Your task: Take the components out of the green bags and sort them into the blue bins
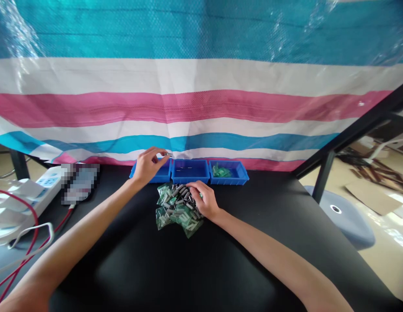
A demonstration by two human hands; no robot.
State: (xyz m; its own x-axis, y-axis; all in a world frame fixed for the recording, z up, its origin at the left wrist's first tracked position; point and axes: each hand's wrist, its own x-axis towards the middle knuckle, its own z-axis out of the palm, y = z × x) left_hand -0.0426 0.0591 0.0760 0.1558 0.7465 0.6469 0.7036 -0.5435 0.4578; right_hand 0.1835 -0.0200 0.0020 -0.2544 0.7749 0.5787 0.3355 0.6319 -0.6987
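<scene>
Two hands working over three blue plastic bins (190,171) on a black tabletop (263,247).
Left hand (148,166) is pinching a small silvery part (169,154), long axis pointing right, above the left bin (164,174); right hand (203,199) is curving over a near heap of grey-and-green parts (177,211), grip unclear.

A black tabletop (130,268) carries 3 blue plastic bins (190,171) in a touching row, a heap of small parts in green bags (178,212) just in front, and, further left, a white power strip (48,188) and a blurred object (80,184).
</scene>
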